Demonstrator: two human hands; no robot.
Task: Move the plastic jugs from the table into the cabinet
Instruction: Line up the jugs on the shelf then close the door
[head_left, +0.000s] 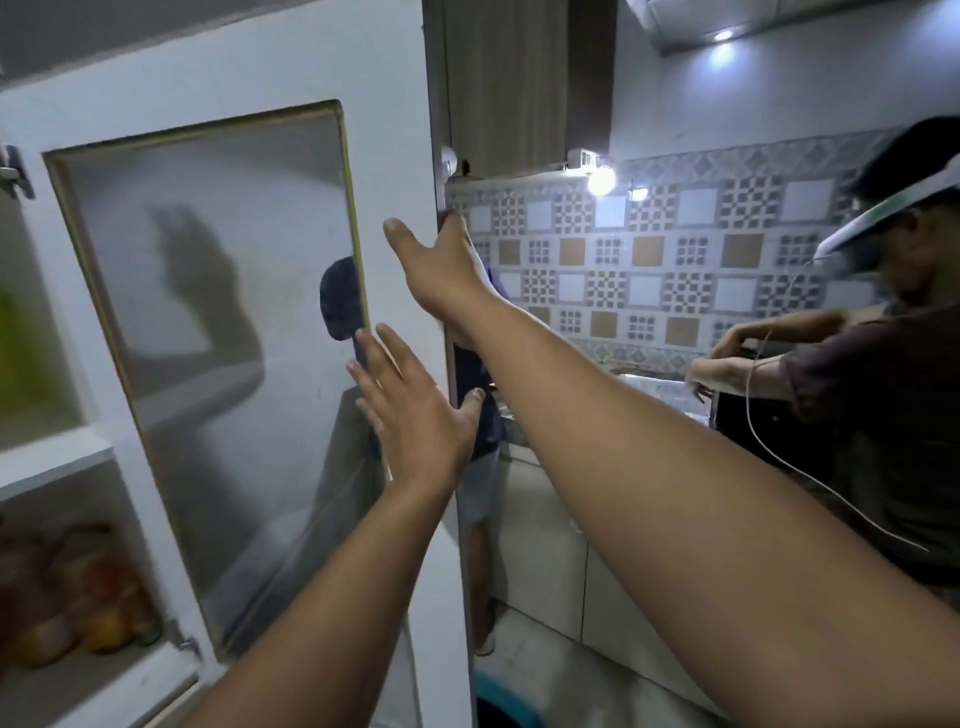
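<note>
Since no plastic jugs or table show up anywhere in view, how they'd handle is a guess; I'd expect empty plastic to be light, stiff enough and a bit slick, so grabbing by the handle seems the safe bet. Right now it's all about the cabinet door (228, 322), the white one with the frosted glass panel, standing open. The right hand (441, 265) is at the door's free edge, thumb stretched out on the near face and fingers seemingly wrapped round behind the edge, though they're mostly hidden; the left hand (410, 410) is flat and open, fingers straight, right against the door and holding nothing. Behind the door the shelves (57, 457) hold blurry orange and yellowish stuff, so space inside might be tight; another person (857, 364) is working at the counter just to the right, so swinging back that way could get crowded.
</note>
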